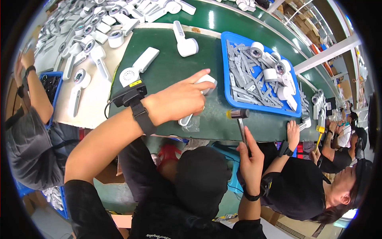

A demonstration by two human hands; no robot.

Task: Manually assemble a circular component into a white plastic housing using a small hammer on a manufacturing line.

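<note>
1. Bare dark green tabletop opens a lane between a white plastic device with a perforated round head and a white plastic device with a drum-shaped head.
2. The left hand, wrapped over a rounded white plastic piece, closes that lane's near end.
3. Only a narrow strip separates it from the raised rim of a rectangular blue plastic tray.
4. Below the tray, a metal-headed hammer, upright in the right hand, obstructs the near edge.
5. Farther right, a co-worker's hand occupies the table's edge.
</note>
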